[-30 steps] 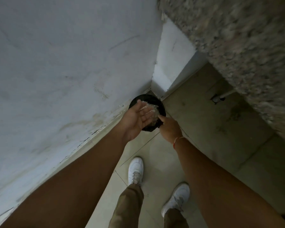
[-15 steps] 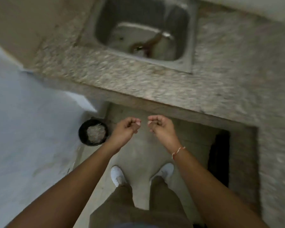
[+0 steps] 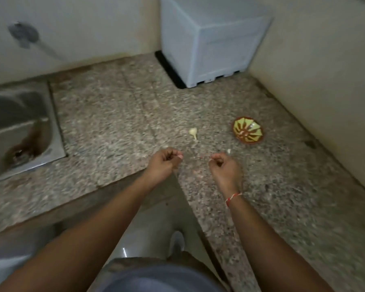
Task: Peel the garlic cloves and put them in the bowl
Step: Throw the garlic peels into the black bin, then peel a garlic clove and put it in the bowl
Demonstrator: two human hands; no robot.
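A piece of garlic [image 3: 193, 132] with a short stem lies on the speckled stone counter [image 3: 118, 114]. A small pale clove or skin scrap [image 3: 229, 151] lies just beyond my right hand. The painted green and brown bowl [image 3: 248, 132] sits to the right of the garlic, near the wall. My left hand [image 3: 163, 164] and my right hand [image 3: 224, 169] hover over the counter's front edge, both with fingers curled. Nothing shows in either hand. The garlic lies a hand's width beyond them.
A steel sink [image 3: 19, 131] is set into the counter at the left. A pale blue box-like appliance [image 3: 211, 43] stands in the back corner. Walls close the counter behind and on the right. My shoes and the tiled floor show below.
The view swung from the black bin on the floor up to the counter. My hands left the bin, where the left one tipped skins out, and now hover curled near the garlic.
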